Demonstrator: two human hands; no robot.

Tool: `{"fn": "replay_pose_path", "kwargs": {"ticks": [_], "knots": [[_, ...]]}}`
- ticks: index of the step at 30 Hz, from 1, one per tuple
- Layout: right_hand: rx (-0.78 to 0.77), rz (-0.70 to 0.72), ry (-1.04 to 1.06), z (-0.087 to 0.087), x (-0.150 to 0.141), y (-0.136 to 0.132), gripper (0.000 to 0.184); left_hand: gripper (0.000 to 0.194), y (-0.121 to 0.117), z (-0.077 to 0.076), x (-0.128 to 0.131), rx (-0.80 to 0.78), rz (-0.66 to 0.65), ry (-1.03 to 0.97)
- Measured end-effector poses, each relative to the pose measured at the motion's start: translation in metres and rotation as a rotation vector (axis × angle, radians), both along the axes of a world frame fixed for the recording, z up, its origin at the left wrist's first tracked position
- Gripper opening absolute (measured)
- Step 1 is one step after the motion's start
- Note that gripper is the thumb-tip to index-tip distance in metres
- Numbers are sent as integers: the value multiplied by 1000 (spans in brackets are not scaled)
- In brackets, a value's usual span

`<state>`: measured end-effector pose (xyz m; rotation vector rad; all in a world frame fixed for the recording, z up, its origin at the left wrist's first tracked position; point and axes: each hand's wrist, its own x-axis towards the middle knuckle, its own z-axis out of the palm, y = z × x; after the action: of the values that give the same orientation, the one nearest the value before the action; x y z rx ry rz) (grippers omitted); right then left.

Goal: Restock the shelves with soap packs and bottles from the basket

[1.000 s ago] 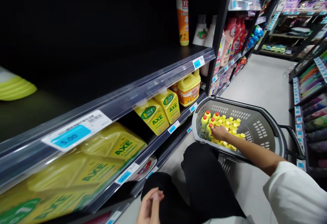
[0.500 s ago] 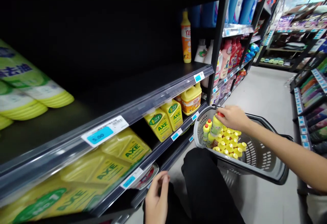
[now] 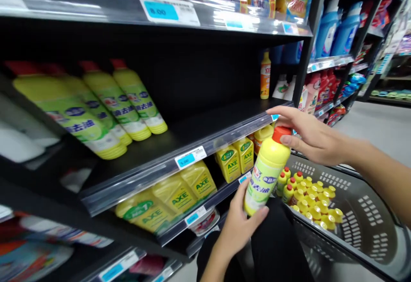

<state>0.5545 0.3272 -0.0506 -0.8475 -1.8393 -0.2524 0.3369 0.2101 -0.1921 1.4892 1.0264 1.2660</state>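
My right hand (image 3: 310, 136) grips the red cap of a yellow bottle (image 3: 266, 170) held up in front of the shelves. Under it, my left hand (image 3: 239, 224) cups the bottle's base with curled fingers. The bottle tilts slightly, cap toward the right. Behind it a grey plastic basket (image 3: 359, 213) on the floor holds several more yellow bottles (image 3: 308, 196) with red and yellow caps. On the middle shelf (image 3: 180, 138) at the left, three matching yellow bottles (image 3: 105, 102) lie in a row.
Yellow AXE jugs (image 3: 199, 181) fill the shelf below, behind a clear price rail. An orange bottle (image 3: 265, 76) stands at the shelf's far end. Blue detergent jugs (image 3: 337, 29) sit higher right. My dark-trousered knee (image 3: 276, 247) is beside the basket. The aisle floor (image 3: 379, 127) runs off right.
My right hand lifted a yellow bottle out of the basket and up toward the shelf. My left hand rose from my lap to hold its base. The view tilted upward.
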Motion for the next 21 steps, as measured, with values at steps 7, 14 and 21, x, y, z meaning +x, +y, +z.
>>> {"fn": "replay_pose_path", "kwargs": {"ticks": [7,14,21], "knots": [[-493,578,-210,40,-35,-22,57,61,-35,8,16,-145,32,-285],[-664,657,58,19,-62,-11,55,61,-28,0,3,-79,350,-90],[-1006,807,163,-35,-114,-36,56,61,-16,17,-27,69,735,172]]}}
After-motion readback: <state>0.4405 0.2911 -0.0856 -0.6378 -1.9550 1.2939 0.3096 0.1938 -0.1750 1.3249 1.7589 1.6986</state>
